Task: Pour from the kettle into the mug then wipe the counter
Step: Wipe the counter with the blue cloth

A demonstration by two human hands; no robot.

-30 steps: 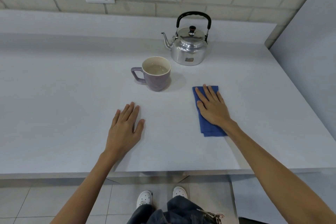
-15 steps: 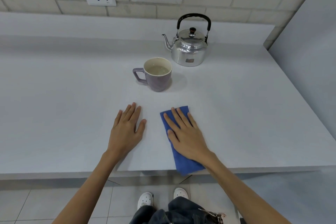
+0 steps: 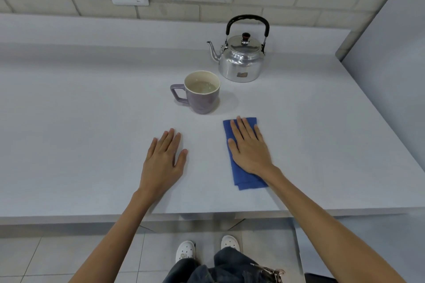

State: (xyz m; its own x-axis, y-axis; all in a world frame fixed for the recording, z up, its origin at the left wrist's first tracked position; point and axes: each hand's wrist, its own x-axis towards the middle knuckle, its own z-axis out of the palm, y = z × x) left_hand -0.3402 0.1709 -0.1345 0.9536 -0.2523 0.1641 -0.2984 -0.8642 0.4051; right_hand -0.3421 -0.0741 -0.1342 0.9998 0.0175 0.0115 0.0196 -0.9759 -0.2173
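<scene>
The pouring looks finished: the purple ceramic mug (image 3: pixel 202 92) with the cream inside holds pale liquid, and the shiny round metal kettle (image 3: pixel 240 62) with its black arched handle stands upright, lid on, untouched. The step in hand is the wipe. The right hand (image 3: pixel 249 149) lies palm-down on the folded blue cloth (image 3: pixel 239 174), pressing it flat against the pale grey counter (image 3: pixel 92 133). Its fingers (image 3: pixel 241 126) are straight, lightly fanned and not curled round anything; their tips reach almost to the cloth's far edge, while the near end of the cloth shows out from under the wrist. The mug stands just beyond and to the thumb side of those fingertips, apart from them; the kettle is farther off, past the mug.

The left hand (image 3: pixel 164 161) rests flat on bare counter, fingers close together, thumb out, holding nothing.

The next move likely calls for steady downward pressure and a sideways sweep, kept short of the mug so the liquid isn't jolted. Whether any spill remains on the surface cannot be told from this view.
</scene>
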